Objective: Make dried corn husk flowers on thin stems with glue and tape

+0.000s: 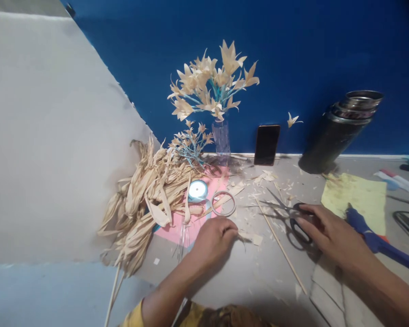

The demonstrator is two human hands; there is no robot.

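Note:
My right hand (327,227) grips black-handled scissors (281,206) by the handles, their blades spread and pointing left above the table. My left hand (216,238) is closed, thumb and fingers pinched on a small piece of dried husk (241,237) whose end sticks out to the right. Part of that piece is hidden by the fingers. Left of this hand lies a large bundle of dried corn husks (157,181). Just beyond it are a roll of clear tape (224,203) and a light blue ribbon spool (198,190).
Husk flowers on blue stems (207,86) stand in a clear vase (221,141) by the blue wall. A phone (267,144) leans there, beside a dark flask (337,131). A blue glue gun (375,238) lies right on yellow paper (354,197). A thin stick (281,247) and scraps lie between my hands.

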